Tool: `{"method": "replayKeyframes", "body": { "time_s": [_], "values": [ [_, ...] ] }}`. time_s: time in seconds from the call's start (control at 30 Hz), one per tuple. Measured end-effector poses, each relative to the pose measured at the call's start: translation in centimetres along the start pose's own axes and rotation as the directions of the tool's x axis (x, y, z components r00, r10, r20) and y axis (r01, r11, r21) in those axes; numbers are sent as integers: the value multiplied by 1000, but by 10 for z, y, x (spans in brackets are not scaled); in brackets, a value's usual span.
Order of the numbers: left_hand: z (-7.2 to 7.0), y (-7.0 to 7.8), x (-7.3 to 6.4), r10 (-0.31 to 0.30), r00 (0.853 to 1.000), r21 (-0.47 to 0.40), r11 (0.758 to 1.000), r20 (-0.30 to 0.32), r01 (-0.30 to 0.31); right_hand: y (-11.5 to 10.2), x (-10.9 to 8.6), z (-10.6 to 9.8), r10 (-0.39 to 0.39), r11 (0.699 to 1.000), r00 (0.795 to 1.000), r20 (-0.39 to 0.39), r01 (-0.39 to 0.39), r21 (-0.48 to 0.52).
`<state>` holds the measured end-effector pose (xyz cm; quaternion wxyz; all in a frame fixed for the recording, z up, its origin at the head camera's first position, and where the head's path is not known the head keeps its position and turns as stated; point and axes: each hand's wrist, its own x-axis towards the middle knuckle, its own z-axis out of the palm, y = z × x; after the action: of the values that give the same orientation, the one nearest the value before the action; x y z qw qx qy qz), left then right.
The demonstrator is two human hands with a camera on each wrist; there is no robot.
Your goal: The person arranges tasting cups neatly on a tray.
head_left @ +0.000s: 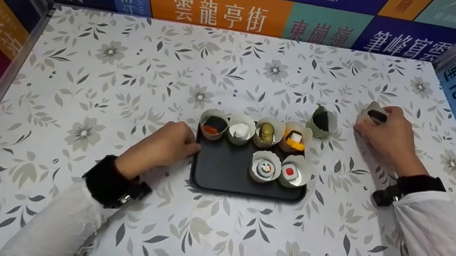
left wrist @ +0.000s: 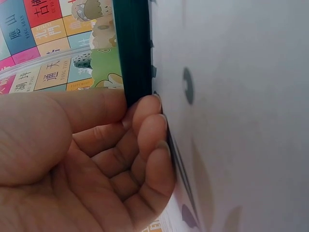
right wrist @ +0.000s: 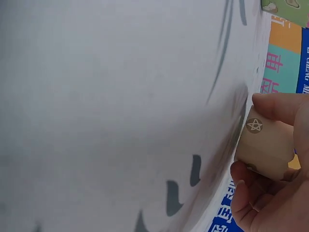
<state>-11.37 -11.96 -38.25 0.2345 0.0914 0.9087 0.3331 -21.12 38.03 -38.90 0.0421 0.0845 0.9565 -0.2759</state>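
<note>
My left hand (head_left: 162, 148) pinches the left rim of a black tray (head_left: 223, 166) between thumb and curled fingers; the left wrist view has the tray's dark side (left wrist: 134, 53) in that grip. On the tray, several paper cups with toy sushi stand along the back, among them a cup with a black-and-orange piece (head_left: 214, 125). Two more, one a cup with a red-centred roll (head_left: 291, 172), sit at front right. To the tray's right, my right hand (head_left: 392, 137) grips a paper cup (right wrist: 265, 142) by its sides, low over the table. A dark piece (head_left: 377, 116) shows inside it.
A green paper cup with a dark triangular piece (head_left: 321, 120) stands on the table just off the tray's back right corner. The floral-patterned table (head_left: 69, 213) is bounded at the back and sides by colourful panels (head_left: 216, 9) with printed characters.
</note>
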Motion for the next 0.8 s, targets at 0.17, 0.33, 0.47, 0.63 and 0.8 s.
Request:
{"method": "replayKeyframes", "body": {
  "time_s": [0.17, 0.33, 0.47, 0.63, 0.8],
  "values": [
    [0, -1, 0, 61, 998, 32, 998, -18, -61, -7, -11, -4, -35, 999, 999, -7, 35, 4],
    [1, -1, 0, 50, 999, 33, 998, -19, -50, -20, -20, -8, -57, 998, 998, -11, 57, -13],
    [0, -1, 0, 15, 1000, 17, 1000, -8, -15, -33, -29, -10, -102, 995, 995, -15, 101, -22],
    [0, 0, 0, 11, 1000, 12, 1000, -4, -11, -48, -45, -10, -165, 986, 986, -12, 165, -23],
    [-1, 0, -1, 10, 1000, 12, 1000, -1, -10, -69, -62, -8, -239, 971, 971, -22, 238, -23]
  ]
}}
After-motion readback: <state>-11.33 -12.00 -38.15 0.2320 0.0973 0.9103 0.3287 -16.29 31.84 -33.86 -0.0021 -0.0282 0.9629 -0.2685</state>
